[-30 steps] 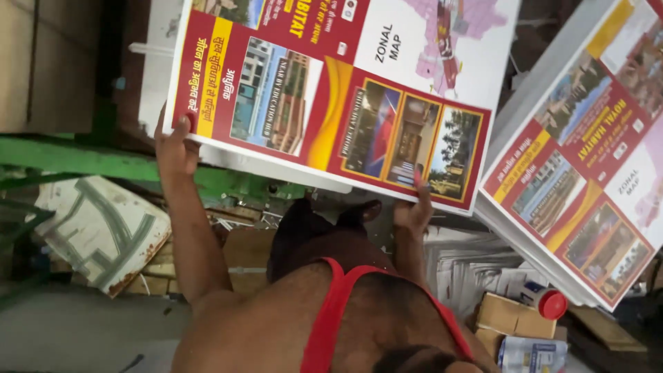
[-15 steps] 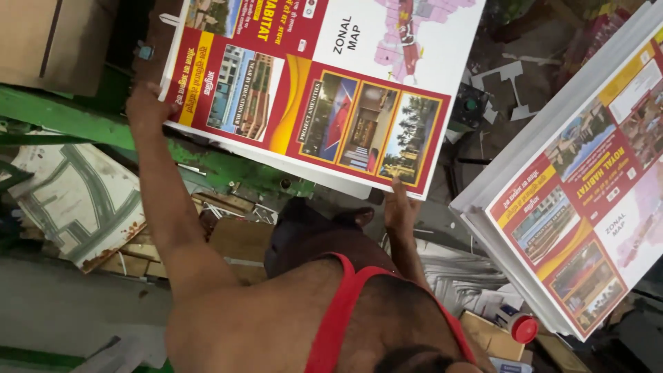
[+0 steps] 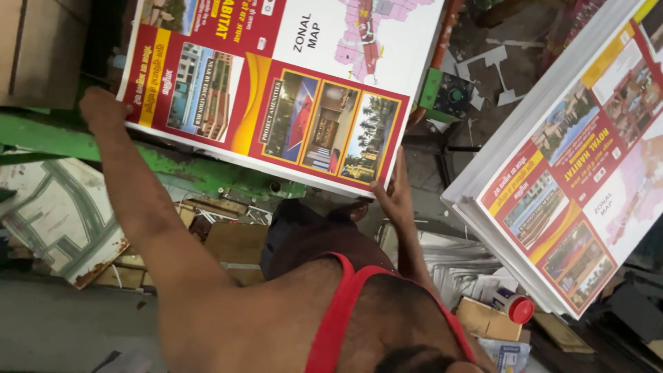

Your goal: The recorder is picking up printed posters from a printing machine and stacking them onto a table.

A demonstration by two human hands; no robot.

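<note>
Both hands hold the big printed poster [image 3: 276,90] by its lower edge in the head view: our left hand [image 3: 102,110] is closed over the poster's left corner, and our right hand [image 3: 394,197] clasps its lower right corner with the fingers curled up behind the sheet. We see the poster held up in front of us, red and yellow with small building photos and a pale map at its upper right. Just under the poster runs a green metal frame [image 3: 207,173]. To the right of the poster, well apart, lies a stack of similar posters [image 3: 573,193], tilted. Below that stack, far right of the poster, sits a bottle with a red cap [image 3: 519,309].
</note>
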